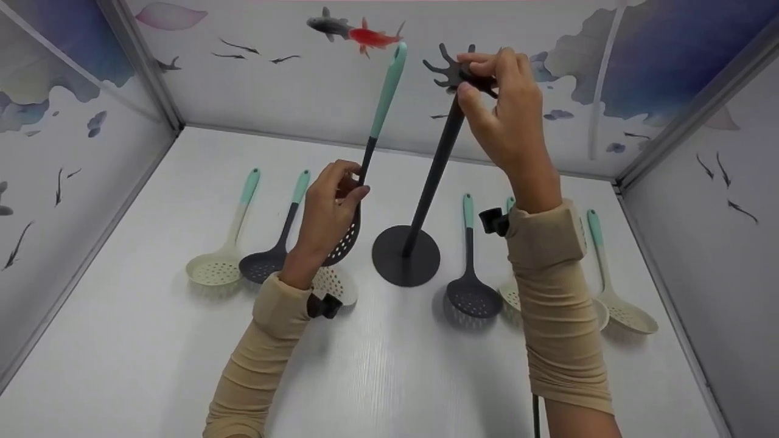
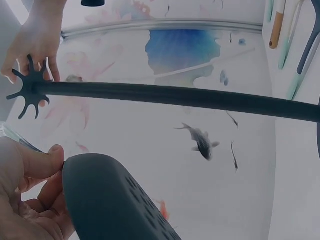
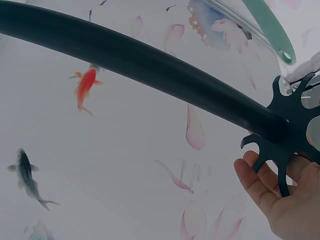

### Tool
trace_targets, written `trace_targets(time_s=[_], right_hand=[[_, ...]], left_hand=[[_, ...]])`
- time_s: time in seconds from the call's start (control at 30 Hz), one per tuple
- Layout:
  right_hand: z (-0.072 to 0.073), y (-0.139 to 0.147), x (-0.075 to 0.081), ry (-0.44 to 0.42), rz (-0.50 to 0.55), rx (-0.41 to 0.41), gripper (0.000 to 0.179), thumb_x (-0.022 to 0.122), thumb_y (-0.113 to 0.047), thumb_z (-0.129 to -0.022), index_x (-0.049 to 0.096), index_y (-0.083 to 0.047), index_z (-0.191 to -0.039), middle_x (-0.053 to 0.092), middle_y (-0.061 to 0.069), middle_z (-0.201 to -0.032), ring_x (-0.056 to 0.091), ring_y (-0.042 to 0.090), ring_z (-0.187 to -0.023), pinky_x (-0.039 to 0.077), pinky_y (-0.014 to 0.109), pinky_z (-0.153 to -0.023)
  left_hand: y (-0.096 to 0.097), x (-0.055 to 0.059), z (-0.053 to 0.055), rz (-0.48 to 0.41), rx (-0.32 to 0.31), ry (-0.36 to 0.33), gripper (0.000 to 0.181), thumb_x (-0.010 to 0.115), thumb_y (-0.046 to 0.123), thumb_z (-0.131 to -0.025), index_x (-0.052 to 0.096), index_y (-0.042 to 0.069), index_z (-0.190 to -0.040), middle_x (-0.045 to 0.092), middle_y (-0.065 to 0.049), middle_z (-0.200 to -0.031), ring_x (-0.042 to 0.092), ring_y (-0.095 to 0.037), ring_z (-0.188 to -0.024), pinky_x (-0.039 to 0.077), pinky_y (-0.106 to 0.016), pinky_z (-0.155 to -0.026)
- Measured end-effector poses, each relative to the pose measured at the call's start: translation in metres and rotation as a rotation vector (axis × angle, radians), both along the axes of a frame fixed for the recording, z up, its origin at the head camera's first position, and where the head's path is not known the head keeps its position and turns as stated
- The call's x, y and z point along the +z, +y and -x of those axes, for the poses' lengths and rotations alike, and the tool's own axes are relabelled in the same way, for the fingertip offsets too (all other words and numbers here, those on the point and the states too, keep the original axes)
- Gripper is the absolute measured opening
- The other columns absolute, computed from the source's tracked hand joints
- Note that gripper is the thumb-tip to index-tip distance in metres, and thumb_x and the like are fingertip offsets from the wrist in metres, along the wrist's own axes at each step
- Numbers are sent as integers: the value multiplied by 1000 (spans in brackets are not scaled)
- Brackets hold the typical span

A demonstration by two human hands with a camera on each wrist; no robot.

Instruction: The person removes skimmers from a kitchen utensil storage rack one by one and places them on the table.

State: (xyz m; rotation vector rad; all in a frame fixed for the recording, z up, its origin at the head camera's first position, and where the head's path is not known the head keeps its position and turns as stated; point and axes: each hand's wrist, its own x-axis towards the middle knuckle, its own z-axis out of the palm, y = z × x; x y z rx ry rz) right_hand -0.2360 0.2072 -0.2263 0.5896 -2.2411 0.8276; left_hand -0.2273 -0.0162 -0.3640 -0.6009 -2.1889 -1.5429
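My left hand pinches a dark skimmer with a mint handle low on its shaft, just above the perforated head. The handle points up, tilted right, its hanging hole at the top. The left wrist view shows the dark bowl close beside the thumb. To the right, a black utensil stand rises on a round base. My right hand grips its hooked top between thumb and fingers. In the right wrist view the curved hooks bear no utensil, and the mint handle stands nearby.
On the white table a cream skimmer and a dark one lie at left, another cream one partly behind the left wrist. At right lie a dark skimmer and a cream one, with others partly behind my right sleeve. Printed walls enclose the table.
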Motion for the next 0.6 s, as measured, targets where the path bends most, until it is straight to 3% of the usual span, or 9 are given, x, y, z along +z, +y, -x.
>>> trace_targets(time_s=[0.6], right_hand=[[1, -1, -2, 20, 21, 4, 36, 45, -24, -88, 51, 9, -101, 55, 18, -118, 52, 26, -104, 45, 24, -89]], left_hand=[[-76, -14, 5, 14, 227, -68, 25, 62, 8, -88, 57, 0, -111, 59, -13, -97, 58, -21, -88, 51, -39, -80]])
